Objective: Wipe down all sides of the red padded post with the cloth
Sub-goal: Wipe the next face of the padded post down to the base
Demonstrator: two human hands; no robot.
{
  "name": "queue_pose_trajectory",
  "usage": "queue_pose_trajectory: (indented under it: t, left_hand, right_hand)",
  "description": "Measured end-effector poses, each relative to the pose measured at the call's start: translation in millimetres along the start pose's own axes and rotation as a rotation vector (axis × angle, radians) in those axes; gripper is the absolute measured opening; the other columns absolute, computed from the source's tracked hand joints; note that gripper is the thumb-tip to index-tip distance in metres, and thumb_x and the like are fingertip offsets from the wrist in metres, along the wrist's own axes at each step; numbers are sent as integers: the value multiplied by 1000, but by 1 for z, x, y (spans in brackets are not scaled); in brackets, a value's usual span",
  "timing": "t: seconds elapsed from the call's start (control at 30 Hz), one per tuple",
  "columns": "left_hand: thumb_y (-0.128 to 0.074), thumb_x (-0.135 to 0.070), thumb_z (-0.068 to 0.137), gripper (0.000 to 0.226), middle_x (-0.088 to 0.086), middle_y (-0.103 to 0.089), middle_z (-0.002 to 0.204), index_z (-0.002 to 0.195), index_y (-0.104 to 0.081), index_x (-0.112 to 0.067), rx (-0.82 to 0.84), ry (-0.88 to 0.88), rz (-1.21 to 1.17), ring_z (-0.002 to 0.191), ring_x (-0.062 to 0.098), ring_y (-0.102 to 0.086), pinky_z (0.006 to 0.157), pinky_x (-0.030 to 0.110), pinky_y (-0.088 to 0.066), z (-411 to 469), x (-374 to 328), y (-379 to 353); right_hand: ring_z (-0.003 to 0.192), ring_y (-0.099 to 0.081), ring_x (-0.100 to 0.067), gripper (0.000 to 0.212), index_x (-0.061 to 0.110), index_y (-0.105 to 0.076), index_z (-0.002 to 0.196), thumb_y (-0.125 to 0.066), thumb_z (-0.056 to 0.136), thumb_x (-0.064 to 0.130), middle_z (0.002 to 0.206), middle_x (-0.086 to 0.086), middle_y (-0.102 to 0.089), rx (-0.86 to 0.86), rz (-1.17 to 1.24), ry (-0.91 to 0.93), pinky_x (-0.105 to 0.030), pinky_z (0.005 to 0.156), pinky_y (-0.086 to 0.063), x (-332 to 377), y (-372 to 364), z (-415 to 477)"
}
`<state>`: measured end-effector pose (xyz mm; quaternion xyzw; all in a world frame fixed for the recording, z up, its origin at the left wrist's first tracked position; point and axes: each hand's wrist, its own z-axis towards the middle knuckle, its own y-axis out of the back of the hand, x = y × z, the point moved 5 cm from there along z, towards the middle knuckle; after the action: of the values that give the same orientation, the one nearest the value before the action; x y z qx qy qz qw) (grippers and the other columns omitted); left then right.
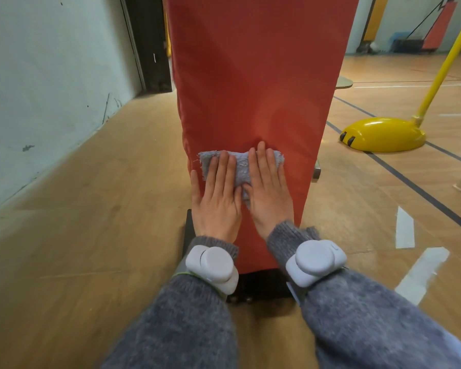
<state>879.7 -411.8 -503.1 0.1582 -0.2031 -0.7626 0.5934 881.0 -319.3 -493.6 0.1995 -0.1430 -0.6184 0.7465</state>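
A tall red padded post (253, 83) with a smooth fabric cover stands upright on a dark metal base (261, 284) that rests on the pale wooden gym floor (91, 209). Low on the face of the post that looks toward the camera, a small blue-grey terry cloth (238, 166) lies spread flat, nearer the post's left edge than its right, and well above the base.

Both hands press on the cloth. The left hand (218, 198) is open, palm down and fingers straight, and covers the cloth's left half; its thumb lies off the cloth at the post's left edge. The right hand (268, 190) is also open and flat, fingers pointing up, over the cloth's right half, with its middle fingertip reaching just past the cloth's top edge onto the red cover. The two hands lie side by side, almost touching, and neither grips the cloth.

Each wrist carries a pale grey rounded device (210, 265) strapped over a fuzzy grey knitted sleeve (186, 326).

To the right, well apart from the post, a glossy yellow domed stand base (383, 135) with a slanted yellow pole (447, 59) sits on the floor across a dark court line (421, 193).
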Motion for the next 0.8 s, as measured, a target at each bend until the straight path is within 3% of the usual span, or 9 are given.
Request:
queue_pose_trajectory:
  t: [0.07,0.17,0.33,0.43,0.57,0.7,0.8]
  left_hand:
    - [-29,-27,93,52,8,-41,144,141,-24,-8,-14,-16,2,133,18,-27,114,37,9,2,1,3]
    - [-29,-27,93,53,10,-40,145,141,-23,-5,-96,14,21,134,18,-26,114,36,11,22,9,10]
    - [-28,-25,95,54,14,-37,146,142,-30,2,-206,83,31,135,22,-30,112,39,3,58,21,26]
    - [-24,-27,97,52,15,-36,147,144,-22,-3,-171,91,-3,139,20,-19,113,38,2,36,26,13]
    - [-3,-34,102,53,10,-17,150,149,13,-15,-75,19,-8,142,9,16,114,37,7,-10,33,-11]
    - [0,-37,102,53,-1,19,156,147,18,-17,-10,37,-40,142,8,16,115,34,8,-55,33,-27]
    - [-4,-37,102,55,-4,21,155,148,17,-16,23,-1,-5,142,8,15,116,34,10,-67,35,-29]
  right_hand:
    - [137,-19,-20,63,1,-18,140,-40,86,22,147,-11,-19,-18,-3,-16,-36,110,-17,0,1,4]
    - [131,-27,-27,62,-5,-32,138,-40,83,22,142,-19,-40,-58,32,3,-38,108,-15,8,11,30]
    - [133,-31,-31,58,-4,-39,138,-39,86,22,143,-22,-39,-151,159,-29,-39,113,-14,25,30,72]
    - [134,-27,-27,60,-2,-32,141,-36,86,23,144,-18,-39,-96,41,-15,-39,111,-15,30,15,51]
    - [132,-25,-25,62,0,-23,138,-34,83,27,142,-15,-42,5,-63,63,-39,110,-15,31,-10,7]
    - [133,-25,-23,66,2,-17,143,-32,83,27,147,-12,-33,127,-82,118,-37,113,-6,31,-30,-35]
    - [134,-24,-19,77,10,8,149,-29,81,19,149,-5,-21,183,-96,125,-33,113,-4,27,-34,-52]
